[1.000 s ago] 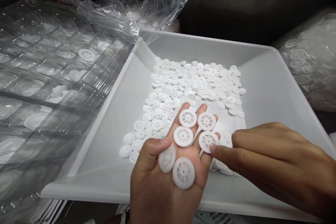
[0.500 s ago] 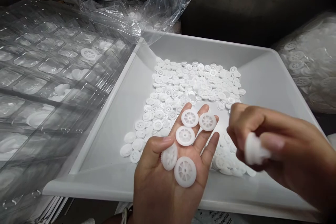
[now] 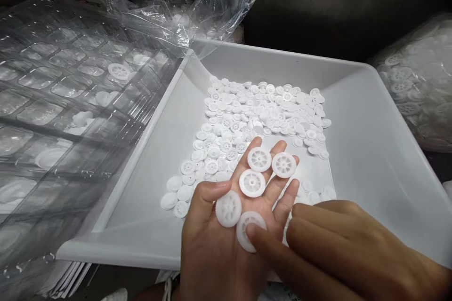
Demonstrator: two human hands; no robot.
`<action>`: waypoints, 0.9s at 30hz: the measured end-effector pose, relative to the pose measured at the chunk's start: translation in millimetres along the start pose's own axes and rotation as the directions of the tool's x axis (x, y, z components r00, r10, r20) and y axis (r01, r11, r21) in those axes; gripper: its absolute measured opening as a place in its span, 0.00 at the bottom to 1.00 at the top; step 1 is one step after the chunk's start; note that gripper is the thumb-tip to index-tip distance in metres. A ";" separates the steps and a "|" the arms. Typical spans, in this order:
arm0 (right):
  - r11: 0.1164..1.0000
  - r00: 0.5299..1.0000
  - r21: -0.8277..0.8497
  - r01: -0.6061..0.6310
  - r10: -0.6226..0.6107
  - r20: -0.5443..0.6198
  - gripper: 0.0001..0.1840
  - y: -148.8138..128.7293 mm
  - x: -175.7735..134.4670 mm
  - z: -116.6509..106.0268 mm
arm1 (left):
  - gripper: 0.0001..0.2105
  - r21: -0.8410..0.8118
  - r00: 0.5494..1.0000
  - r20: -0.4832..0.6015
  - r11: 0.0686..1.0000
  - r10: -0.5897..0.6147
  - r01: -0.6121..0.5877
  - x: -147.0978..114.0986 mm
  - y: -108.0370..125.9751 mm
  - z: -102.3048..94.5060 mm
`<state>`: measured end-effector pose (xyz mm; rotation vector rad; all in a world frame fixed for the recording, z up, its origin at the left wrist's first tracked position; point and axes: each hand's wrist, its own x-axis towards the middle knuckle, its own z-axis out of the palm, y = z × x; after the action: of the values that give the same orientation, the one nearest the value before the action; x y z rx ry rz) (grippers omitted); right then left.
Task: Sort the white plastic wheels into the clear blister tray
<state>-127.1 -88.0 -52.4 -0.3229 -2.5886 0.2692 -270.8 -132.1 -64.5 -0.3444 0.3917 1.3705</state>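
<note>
My left hand [image 3: 233, 244] lies palm up over the tray, fingers spread, bearing several white spoked plastic wheels. Two of them rest across the fingers, the outer one being a spoked wheel [image 3: 284, 165]. Below these sits another wheel [image 3: 252, 183], and a larger wheel [image 3: 229, 209] leans by the thumb. My right hand [image 3: 339, 249] has its fingers curled, and one digit's tip presses on the lowest wheel [image 3: 245, 237] in the palm. Whatever the curled fingers hold is hidden from view.
A grey-white tray [image 3: 367, 150] holds a spread of similar wheels [image 3: 261, 108]. Stacked clear plastic compartment trays [image 3: 70, 87] with some white parts stand at left. An open clear bag [image 3: 219, 9] is behind, and a filled bag [image 3: 420, 84] stands at right.
My right hand has moved left and down from beside the left hand onto its palm. The white piece pinched in it earlier no longer shows. My left hand has shifted slightly right.
</note>
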 end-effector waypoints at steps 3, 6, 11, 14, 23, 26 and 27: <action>0.988 0.992 -0.147 0.044 -0.060 -0.107 0.14 1.6 -2.7 -3.6 | 0.39 0.015 1.000 0.028 1.000 -0.009 0.009 -0.4 0.0 -0.6; 0.988 0.999 -0.153 -0.033 0.028 -0.032 0.14 8.7 -5.9 -14.0 | 0.37 0.032 0.993 0.081 0.996 0.086 -0.088 0.0 -0.2 0.2; 0.990 0.978 0.104 -0.091 0.069 0.195 0.20 28.4 -1.3 -25.0 | 0.34 0.049 0.975 0.144 0.983 0.168 -0.176 -0.2 -1.8 4.0; 0.999 0.983 0.038 0.004 -0.011 0.182 0.17 36.0 3.9 -24.2 | 0.33 0.060 0.975 0.128 0.980 0.179 -0.188 0.6 -1.1 4.8; 0.999 0.988 0.048 -0.020 0.013 0.153 0.17 37.8 2.9 -21.9 | 0.33 0.051 0.979 0.129 0.985 0.158 -0.165 0.6 0.2 1.4; 0.984 0.988 0.113 -0.137 0.128 0.088 0.13 33.6 1.8 -31.0 | 0.33 0.055 0.981 0.120 0.986 0.149 -0.157 -1.0 -0.2 2.8; 0.970 0.980 0.146 -0.194 0.186 0.068 0.14 31.1 1.9 -34.2 | 0.33 0.057 0.982 0.114 0.986 0.151 -0.159 -1.0 -0.6 3.6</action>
<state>-105.6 -53.5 -30.3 -0.5154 -2.5734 0.5471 -270.1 -131.4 -60.8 -0.1861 0.3777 1.5180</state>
